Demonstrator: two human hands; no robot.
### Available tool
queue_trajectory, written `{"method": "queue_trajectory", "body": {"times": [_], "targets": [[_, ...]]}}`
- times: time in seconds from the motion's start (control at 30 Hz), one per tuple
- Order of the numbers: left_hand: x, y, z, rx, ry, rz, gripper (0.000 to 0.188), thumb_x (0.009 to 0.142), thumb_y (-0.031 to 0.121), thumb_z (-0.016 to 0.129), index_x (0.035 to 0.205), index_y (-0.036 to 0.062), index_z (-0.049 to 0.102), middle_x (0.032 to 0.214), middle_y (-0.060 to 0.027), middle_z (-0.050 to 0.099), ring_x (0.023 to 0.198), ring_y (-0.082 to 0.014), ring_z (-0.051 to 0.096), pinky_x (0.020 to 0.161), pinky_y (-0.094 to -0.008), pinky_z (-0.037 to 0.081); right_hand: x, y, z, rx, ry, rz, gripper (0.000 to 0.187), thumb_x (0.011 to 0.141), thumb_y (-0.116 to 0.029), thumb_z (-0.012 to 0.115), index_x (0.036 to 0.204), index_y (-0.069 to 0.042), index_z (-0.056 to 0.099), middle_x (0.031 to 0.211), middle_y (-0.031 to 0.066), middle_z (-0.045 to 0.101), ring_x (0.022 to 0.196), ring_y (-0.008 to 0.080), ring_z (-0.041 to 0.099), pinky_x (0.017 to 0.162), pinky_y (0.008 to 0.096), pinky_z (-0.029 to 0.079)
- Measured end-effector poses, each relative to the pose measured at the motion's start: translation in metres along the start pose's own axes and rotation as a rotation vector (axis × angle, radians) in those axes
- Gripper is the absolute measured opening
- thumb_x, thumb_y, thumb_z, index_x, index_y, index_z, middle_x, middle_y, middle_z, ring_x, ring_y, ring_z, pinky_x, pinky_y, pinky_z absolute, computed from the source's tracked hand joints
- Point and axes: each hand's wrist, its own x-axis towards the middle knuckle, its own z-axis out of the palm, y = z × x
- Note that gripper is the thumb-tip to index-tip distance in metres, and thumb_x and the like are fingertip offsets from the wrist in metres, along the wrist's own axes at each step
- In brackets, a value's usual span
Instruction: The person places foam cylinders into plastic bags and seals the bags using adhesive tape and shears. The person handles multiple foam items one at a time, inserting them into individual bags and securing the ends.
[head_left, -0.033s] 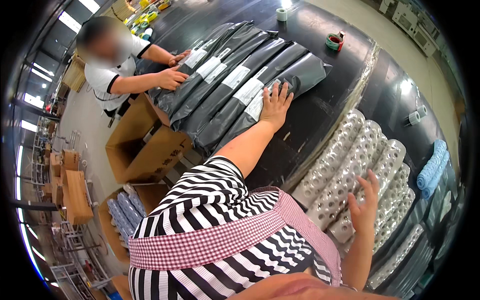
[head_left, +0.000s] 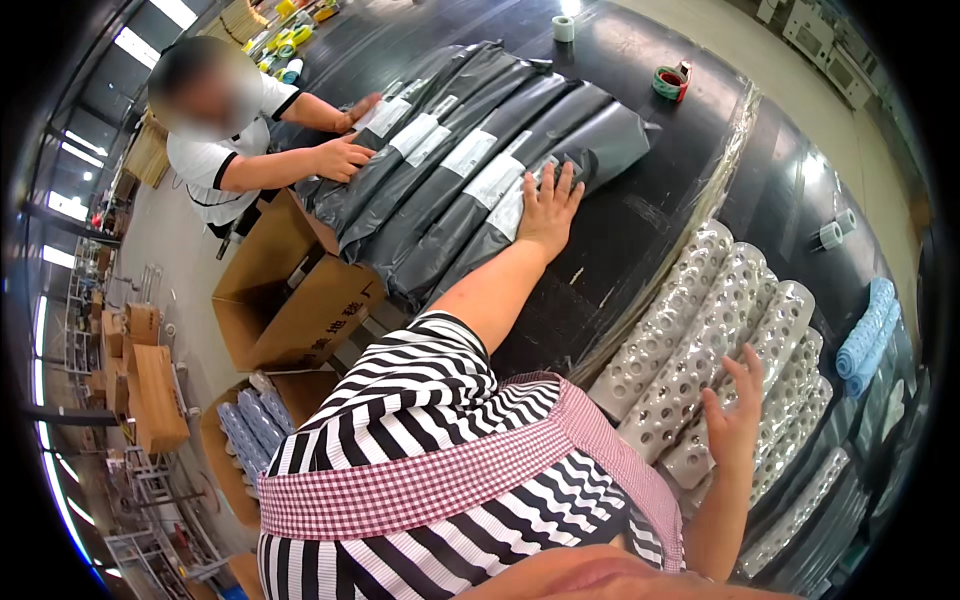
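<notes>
Meanwhile, left hand (head_left: 548,205) lay flat, fingers spread, on the nearest grey mailer bag (head_left: 520,200) in the row across the black table (head_left: 650,200). Right hand (head_left: 735,410) hovered open, holding nothing, over white perforated rolls (head_left: 700,320). A co-worker's hand (head_left: 343,158) pressed the far bags.

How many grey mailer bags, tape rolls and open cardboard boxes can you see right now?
Grey mailer bags: 6
Tape rolls on the dark table: 4 (green, white, two white)
Open cardboard boxes: 2
Total: 12
</notes>
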Motion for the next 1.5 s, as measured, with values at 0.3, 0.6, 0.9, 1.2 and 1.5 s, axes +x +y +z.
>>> {"method": "queue_trajectory", "body": {"times": [0.3,0.6,0.9,1.2,1.5], "targets": [[0.060,-0.203,0.077,0.010,0.024,-0.076,0.059,0.095,0.013,0.050,0.151,0.0273,0.044,0.167,-0.0082,0.023,0.154,-0.0350,0.021,0.118,-0.0674,0.019,0.025,-0.019,-0.017,-0.057,0.179,0.150,0.047,0.079,-0.005,0.074,0.125,-0.004,0.063,0.152,0.0169,0.046,0.142,0.0374,0.042,0.117,0.0462,0.033],[0.172,-0.286,0.086,0.340,-0.543,-0.549,0.046,0.102,0.027,0.042,0.144,0.0198,0.058,0.171,-0.0104,0.010,0.155,-0.0449,0.007,0.116,-0.0730,0.008,0.043,-0.024,0.038,-0.118,0.167,0.158,0.050,0.082,-0.018,0.077,0.127,-0.005,0.062,0.154,0.0206,0.042,0.142,0.0417,0.039,0.118,0.0497,0.030],[0.408,0.045,0.062,-0.727,-0.308,-0.230,0.070,0.092,0.059,0.062,0.153,0.0287,0.044,0.166,-0.0190,0.022,0.143,-0.0394,0.043,0.113,-0.0490,0.042,0.051,-0.011,0.079,-0.210,0.252,0.222,0.068,0.068,-0.020,0.086,0.129,-0.007,0.061,0.155,0.0210,0.039,0.143,0.0438,0.036,0.117,0.0534,0.030],[0.389,0.121,0.091,-0.719,-0.135,-0.296,0.052,0.085,0.052,0.074,0.119,0.0141,0.063,0.132,-0.0230,0.052,0.125,-0.0405,0.050,0.103,-0.0489,0.044,0.051,-0.003,0.086,-0.228,0.283,0.275,0.060,0.067,-0.016,0.083,0.123,-0.010,0.065,0.153,0.0178,0.040,0.142,0.0440,0.036,0.115,0.0529,0.034],[0.154,0.128,-0.056,-1.187,0.442,0.180,0.039,0.077,0.027,0.087,0.100,0.0072,0.063,0.134,-0.0257,0.049,0.124,-0.0459,0.045,0.105,-0.0519,0.038,0.038,0.013,0.096,-0.031,0.448,0.185,0.069,0.079,-0.019,0.082,0.142,-0.010,0.053,0.154,0.0172,0.040,0.144,0.0377,0.036,0.117,0.0503,0.031]]}}
